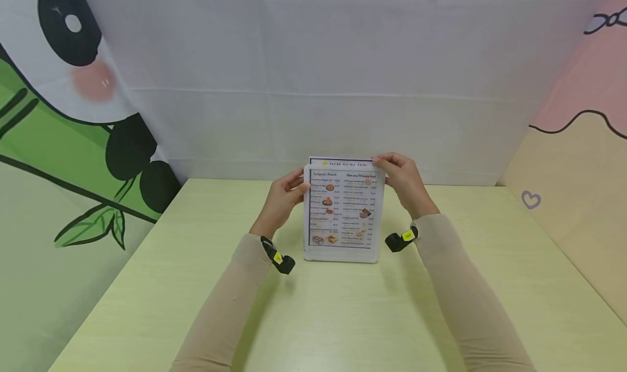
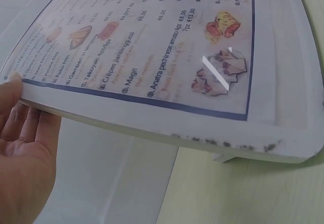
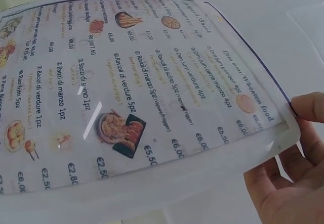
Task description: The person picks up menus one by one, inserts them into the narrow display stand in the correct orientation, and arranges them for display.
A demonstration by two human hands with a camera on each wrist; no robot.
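A clear-and-white menu holder [image 1: 344,255] stands upright, slightly leaning, on the table, with a printed menu [image 1: 349,208] of dishes, prices and small food pictures on its front. Above its top edge shows a strip of another sheet [image 1: 338,162] with a dark border. My left hand [image 1: 283,199] grips the holder's upper left edge, thumb in front and fingers behind. At the upper right corner, my right hand [image 1: 403,180] pinches with its thumb on the front; its fingers [image 3: 288,176] reach behind the holder. Dark scuffs mark the holder's edge in the left wrist view.
The pale yellow-green table [image 1: 318,317] spreads around the holder. A white cloth wall [image 1: 313,89] rises behind it. Cartoon-printed panels [image 1: 93,159] flank the table on both sides. Each wrist wears a black camera strap [image 1: 404,238].
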